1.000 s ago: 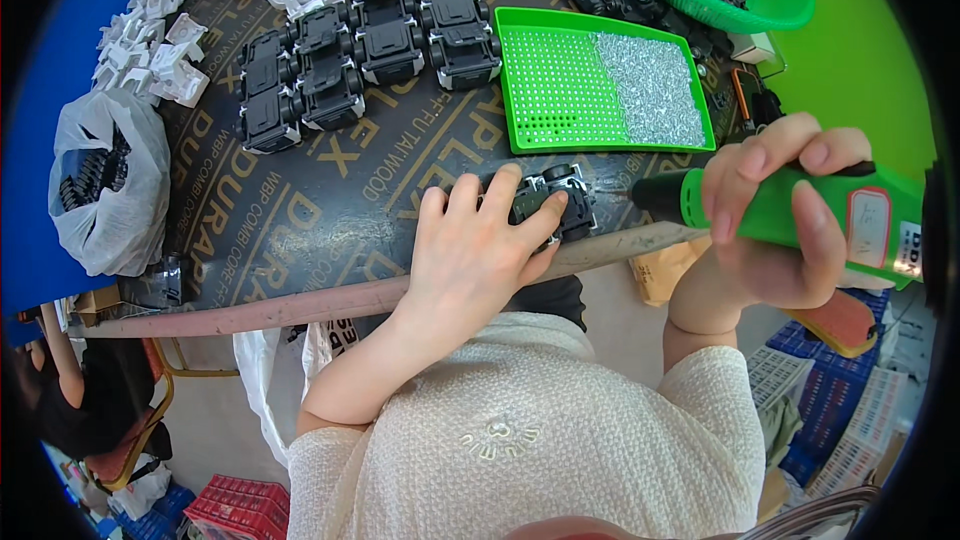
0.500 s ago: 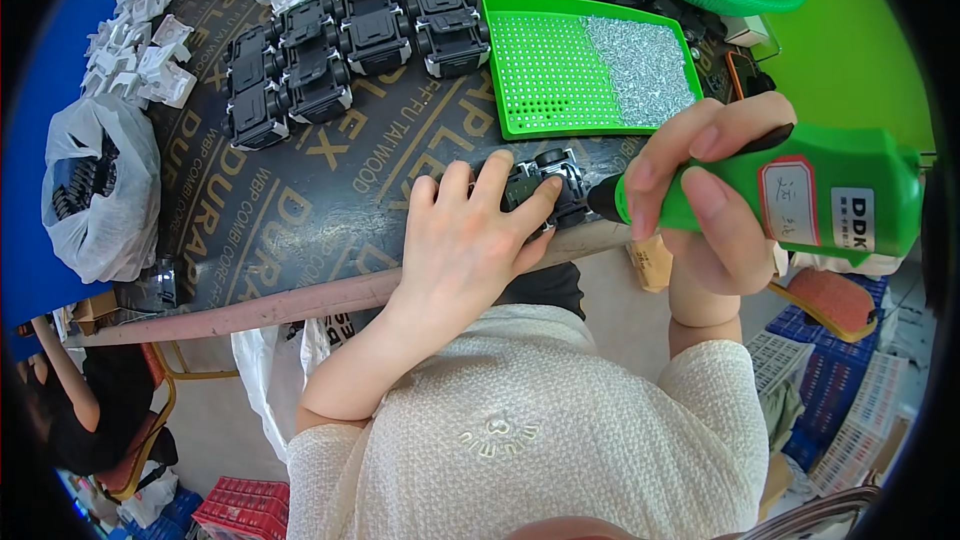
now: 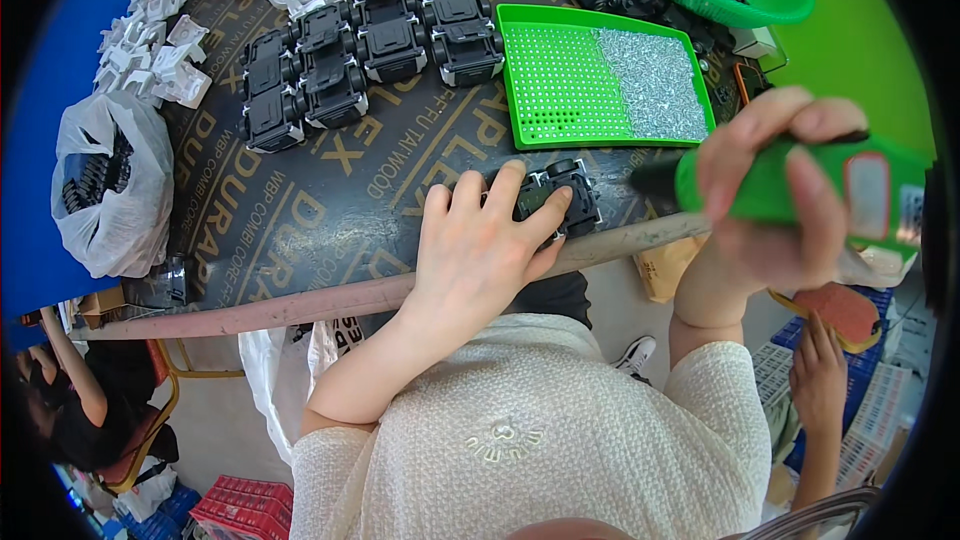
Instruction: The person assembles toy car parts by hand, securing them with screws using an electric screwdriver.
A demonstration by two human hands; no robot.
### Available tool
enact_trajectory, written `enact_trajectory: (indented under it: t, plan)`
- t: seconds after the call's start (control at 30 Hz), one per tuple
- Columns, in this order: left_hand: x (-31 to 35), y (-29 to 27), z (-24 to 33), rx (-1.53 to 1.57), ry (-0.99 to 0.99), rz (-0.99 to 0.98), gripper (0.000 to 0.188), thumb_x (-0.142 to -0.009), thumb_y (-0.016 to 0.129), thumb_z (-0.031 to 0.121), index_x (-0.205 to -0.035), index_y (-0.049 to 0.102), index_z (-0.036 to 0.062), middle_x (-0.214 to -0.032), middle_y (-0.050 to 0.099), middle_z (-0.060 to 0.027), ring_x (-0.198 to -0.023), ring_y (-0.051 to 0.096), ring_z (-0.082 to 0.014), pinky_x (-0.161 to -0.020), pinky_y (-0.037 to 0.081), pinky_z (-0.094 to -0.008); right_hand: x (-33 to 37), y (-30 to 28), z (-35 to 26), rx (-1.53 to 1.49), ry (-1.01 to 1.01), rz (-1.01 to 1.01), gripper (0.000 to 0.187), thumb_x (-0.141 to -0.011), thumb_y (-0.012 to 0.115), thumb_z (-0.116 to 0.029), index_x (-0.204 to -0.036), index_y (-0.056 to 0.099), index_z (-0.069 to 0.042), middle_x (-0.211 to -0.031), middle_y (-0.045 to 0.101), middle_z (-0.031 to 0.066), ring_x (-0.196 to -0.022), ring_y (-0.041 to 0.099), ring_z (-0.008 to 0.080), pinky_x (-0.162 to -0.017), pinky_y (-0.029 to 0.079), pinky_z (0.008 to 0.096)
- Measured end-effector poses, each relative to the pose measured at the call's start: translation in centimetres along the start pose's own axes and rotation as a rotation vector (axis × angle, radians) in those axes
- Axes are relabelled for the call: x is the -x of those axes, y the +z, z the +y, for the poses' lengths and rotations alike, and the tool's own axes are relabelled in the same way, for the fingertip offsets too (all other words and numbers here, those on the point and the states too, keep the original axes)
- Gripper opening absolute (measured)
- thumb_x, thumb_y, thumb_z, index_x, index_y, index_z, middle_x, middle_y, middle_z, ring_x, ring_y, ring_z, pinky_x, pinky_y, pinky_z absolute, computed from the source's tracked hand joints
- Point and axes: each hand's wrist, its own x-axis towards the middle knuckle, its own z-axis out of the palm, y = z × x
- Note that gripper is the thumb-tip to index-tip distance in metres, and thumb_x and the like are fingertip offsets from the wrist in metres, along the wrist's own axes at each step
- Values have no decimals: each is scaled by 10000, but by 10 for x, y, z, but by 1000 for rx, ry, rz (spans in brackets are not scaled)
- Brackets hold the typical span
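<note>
Gold lettering [image 3: 302, 208] is running across the dark counter [image 3: 375, 215], while a red-edged label [image 3: 868, 195], too blurred to read, is facing up on the green power screwdriver [image 3: 765, 185] the right hand [image 3: 775, 230] is clasping. The left hand's [image 3: 475, 240] grip is holding a black toy car [image 3: 582, 205] beneath its fingertips near the counter's edge, the car's far end sticking out toward the screwdriver's nose, just apart.

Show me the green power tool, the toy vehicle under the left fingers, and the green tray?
Green power tool [image 3: 867, 196], head view: pale label on its body.
Toy vehicle [image 3: 580, 204], head view: its uncovered right end.
Green tray [image 3: 556, 78], head view: bare perforated floor.
</note>
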Motion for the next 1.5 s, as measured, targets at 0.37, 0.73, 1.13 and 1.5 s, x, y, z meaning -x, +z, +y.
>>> enact_trajectory:
  t: [0.37,0.73,1.13,1.5]
  plan:
    - [1,-1,0,-6,-1,-14,427,-714,729,322,-1127,630,281,-1092,546,-63,-842,495,-221,-677,365,-342,-20,-28,65,144,-9,98,182,-846,483,-27,-1000,486,70,-865,606,292,-519,598,246,-499,482,318]
    - [1,0,-1,12,-10,-7,427,-708,731,315,-1122,631,279,-1093,544,-58,-831,496,-214,-677,365,-335,-21,-23,69,175,-16,85,165,-846,485,-19,-983,497,71,-852,607,284,-500,583,236,-511,483,315]
    - [1,3,-3,48,-4,25,390,-709,723,319,-1085,648,245,-1080,533,-50,-835,484,-215,-674,350,-348,11,-1,-10,39,101,-256,298,-865,436,-112,-1148,382,-38,-943,521,204,-494,540,185,-511,459,327]
    - [2,1,-2,29,-14,12,382,-719,716,322,-1085,641,245,-1076,519,-48,-833,477,-219,-683,354,-351,23,32,9,169,261,-33,238,-833,622,-105,-958,426,-51,-740,575,155,-469,539,202,-455,425,306]
